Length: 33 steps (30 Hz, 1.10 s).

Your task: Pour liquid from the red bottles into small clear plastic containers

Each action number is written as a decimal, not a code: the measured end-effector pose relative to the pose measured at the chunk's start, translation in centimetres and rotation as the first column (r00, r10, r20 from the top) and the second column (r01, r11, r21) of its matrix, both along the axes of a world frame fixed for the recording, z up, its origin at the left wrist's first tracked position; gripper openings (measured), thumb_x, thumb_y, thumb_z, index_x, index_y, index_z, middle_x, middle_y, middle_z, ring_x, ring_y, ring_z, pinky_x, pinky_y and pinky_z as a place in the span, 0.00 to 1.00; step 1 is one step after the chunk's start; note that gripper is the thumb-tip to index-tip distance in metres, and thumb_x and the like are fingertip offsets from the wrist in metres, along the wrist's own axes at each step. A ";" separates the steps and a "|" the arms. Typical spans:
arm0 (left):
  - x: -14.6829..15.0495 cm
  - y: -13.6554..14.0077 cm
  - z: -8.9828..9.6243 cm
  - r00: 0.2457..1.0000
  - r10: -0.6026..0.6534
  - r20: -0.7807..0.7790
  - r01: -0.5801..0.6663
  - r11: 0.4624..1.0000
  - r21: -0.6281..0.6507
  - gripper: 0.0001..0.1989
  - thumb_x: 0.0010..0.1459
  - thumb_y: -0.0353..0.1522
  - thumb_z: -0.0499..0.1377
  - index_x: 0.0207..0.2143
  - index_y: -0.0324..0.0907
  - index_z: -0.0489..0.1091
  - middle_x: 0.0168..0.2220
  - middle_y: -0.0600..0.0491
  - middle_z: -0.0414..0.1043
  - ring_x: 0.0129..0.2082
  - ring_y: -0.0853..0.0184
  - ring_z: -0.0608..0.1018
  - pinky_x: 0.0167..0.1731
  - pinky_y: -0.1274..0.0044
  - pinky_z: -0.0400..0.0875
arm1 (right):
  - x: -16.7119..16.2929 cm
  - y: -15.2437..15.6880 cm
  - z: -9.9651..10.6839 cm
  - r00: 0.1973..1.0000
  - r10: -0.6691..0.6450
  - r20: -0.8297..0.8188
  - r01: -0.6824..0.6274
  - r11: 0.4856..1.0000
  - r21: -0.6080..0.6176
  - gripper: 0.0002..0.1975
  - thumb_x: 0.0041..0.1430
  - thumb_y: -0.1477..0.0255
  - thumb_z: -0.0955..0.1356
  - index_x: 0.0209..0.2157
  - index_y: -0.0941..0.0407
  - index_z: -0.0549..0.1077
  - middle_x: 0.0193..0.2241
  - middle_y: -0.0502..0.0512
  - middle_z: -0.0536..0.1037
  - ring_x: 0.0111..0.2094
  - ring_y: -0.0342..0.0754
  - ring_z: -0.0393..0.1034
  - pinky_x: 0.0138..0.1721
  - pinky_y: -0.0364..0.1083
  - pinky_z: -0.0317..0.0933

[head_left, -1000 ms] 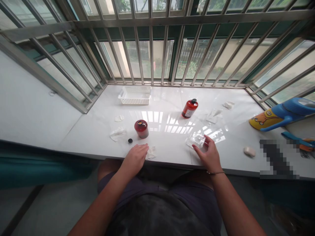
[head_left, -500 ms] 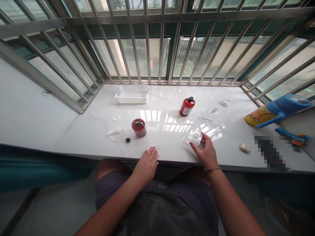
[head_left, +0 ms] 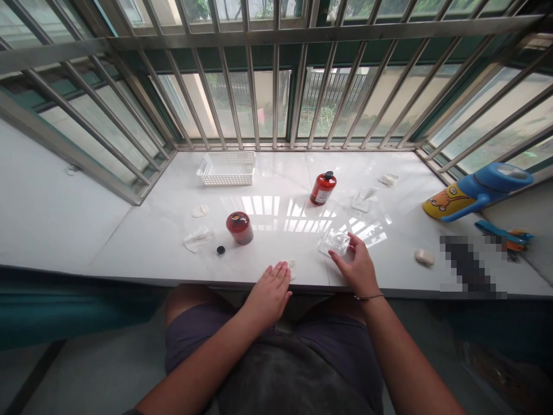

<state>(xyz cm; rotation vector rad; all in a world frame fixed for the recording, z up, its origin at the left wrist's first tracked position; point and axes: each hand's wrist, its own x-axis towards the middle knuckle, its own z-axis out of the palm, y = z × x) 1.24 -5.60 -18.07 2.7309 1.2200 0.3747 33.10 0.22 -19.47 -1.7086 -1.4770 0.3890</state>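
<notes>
My left hand (head_left: 271, 291) lies flat, fingers stretched out, at the front edge of the white counter (head_left: 276, 225). A small white tissue (head_left: 292, 266) shows partly beside its fingertips; the rest is under the hand. With thumb and fingers around its right side, my right hand (head_left: 359, 265) holds a clear, see-through container (head_left: 339, 241) low at the counter; its exact kind is hard to make out. Left of centre stands an uncapped dark red bottle (head_left: 239, 228), its black cap (head_left: 220, 250) lying beside it. Farther back is a red bottle (head_left: 323, 188) with a black cap on and a white label.
A white plastic basket (head_left: 227, 169) sits at the back. Crumpled tissues (head_left: 198, 238) lie on the left, and a clear plastic packet (head_left: 365, 199) and another tissue (head_left: 389, 180) on the right. A blue-yellow watering can (head_left: 475, 193) and a whitish lump (head_left: 424, 257) are at right. Metal bars line the window.
My left hand has slid to the right along the front of the counter, with the tissue at its fingertips. My right hand keeps its hold on the clear container. The view has shifted slightly.
</notes>
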 end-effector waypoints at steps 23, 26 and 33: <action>-6.5 2.5 6.8 0.658 0.629 0.414 -0.206 0.679 -0.705 0.15 0.67 0.43 0.63 0.47 0.47 0.85 0.45 0.50 0.88 0.46 0.54 0.88 0.49 0.65 0.85 | -0.2 -0.1 0.4 1.000 0.000 -0.010 -0.001 1.000 -0.014 0.47 0.58 0.43 0.75 0.69 0.54 0.65 0.62 0.67 0.74 0.57 0.66 0.75 0.60 0.64 0.71; -11.2 5.3 8.3 0.333 0.800 0.500 -0.407 0.600 -0.689 0.22 0.62 0.46 0.66 0.49 0.40 0.83 0.43 0.47 0.88 0.46 0.51 0.88 0.49 0.63 0.83 | -0.1 -0.1 0.2 1.000 -0.003 0.000 0.003 1.000 -0.011 0.47 0.58 0.43 0.75 0.69 0.54 0.64 0.62 0.67 0.73 0.56 0.66 0.75 0.60 0.64 0.71; -18.9 13.5 9.9 0.347 0.797 0.494 -0.788 0.533 -0.307 0.19 0.67 0.42 0.62 0.55 0.43 0.81 0.54 0.46 0.84 0.58 0.52 0.82 0.64 0.60 0.74 | -0.1 -0.1 0.0 1.000 -0.013 -0.013 0.012 0.999 -0.030 0.48 0.56 0.42 0.75 0.69 0.55 0.65 0.61 0.68 0.75 0.55 0.66 0.75 0.57 0.64 0.72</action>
